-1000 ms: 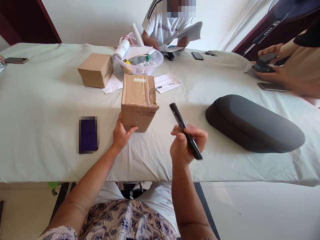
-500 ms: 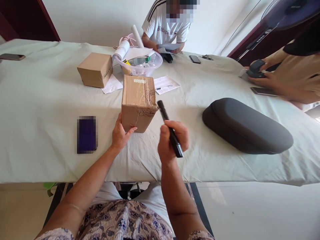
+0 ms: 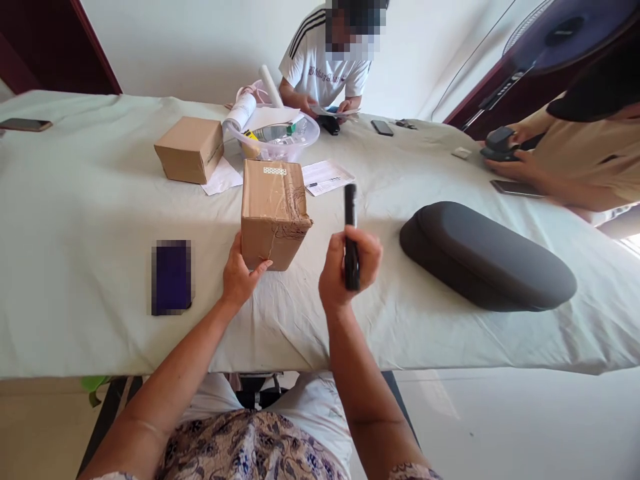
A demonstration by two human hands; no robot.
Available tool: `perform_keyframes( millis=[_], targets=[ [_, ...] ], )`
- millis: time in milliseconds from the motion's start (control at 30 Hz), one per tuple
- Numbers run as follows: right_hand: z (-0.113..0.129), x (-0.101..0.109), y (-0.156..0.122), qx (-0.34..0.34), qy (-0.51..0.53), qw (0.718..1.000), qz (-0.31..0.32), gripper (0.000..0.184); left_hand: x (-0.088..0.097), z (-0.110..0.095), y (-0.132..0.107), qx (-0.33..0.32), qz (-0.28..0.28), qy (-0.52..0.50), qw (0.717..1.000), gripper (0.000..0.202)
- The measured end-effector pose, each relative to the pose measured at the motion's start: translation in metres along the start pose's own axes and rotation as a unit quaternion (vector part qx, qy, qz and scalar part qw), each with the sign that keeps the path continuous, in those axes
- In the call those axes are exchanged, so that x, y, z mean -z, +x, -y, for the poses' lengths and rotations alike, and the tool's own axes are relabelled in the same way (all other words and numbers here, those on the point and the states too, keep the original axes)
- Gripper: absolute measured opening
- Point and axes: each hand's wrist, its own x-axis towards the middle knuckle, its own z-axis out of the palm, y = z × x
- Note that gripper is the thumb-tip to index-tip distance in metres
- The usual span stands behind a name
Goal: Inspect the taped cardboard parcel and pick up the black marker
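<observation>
A taped brown cardboard box [image 3: 274,210] stands upright on the white-covered table [image 3: 100,220] in front of me. My left hand [image 3: 240,273] grips its near bottom-left corner, thumb along the front face. Just right of the box, my right hand [image 3: 350,267] is closed round a slim black tool [image 3: 351,233], perhaps a utility knife, held above the table and pointing away from me. The tool's tip is level with the box's right side, a short gap apart from it.
A dark phone [image 3: 171,277] lies left of my left hand. A large grey hard case [image 3: 487,257] sits at the right. A second box [image 3: 190,150], a clear bowl [image 3: 283,137] and papers [image 3: 325,177] lie further back. Two other people sit at the far and right sides.
My right hand has moved left toward the box and turned the black tool from a slant to pointing straight away. My left hand has stayed on the box corner.
</observation>
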Motion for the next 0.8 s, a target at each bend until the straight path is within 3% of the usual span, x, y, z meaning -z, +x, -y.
perform_keyframes(
  millis=[67,167,233,300,500,667,800],
  targets=[
    [-0.031,0.003,0.004,-0.056,-0.044,0.993,0.095,0.026,0.001,-0.002,0.000,0.009,0.016,-0.009,1.000,0.092],
    [-0.076,0.011,-0.004,-0.150,-0.140,0.946,0.250,0.044,0.003,-0.005,0.000,-0.011,0.010,-0.007,1.000,0.090],
    [-0.093,0.014,-0.015,-0.201,-0.195,0.902,0.329,0.049,0.005,-0.008,0.001,-0.020,0.006,-0.006,1.000,0.087],
    [-0.097,0.014,-0.024,-0.210,-0.242,0.869,0.378,0.048,0.008,-0.012,0.001,-0.022,0.020,-0.024,0.999,0.088],
    [-0.080,0.011,-0.023,-0.220,-0.333,0.803,0.442,0.040,0.019,-0.022,0.003,-0.043,0.053,-0.112,0.991,0.096],
    [-0.072,0.011,-0.017,-0.237,-0.357,0.783,0.451,0.039,0.037,-0.021,0.001,-0.008,-0.051,-0.050,0.997,0.069],
    [-0.070,0.011,-0.014,-0.250,-0.356,0.776,0.457,0.036,0.080,-0.017,-0.011,-0.027,-0.154,0.073,0.985,0.046]
  ],
)
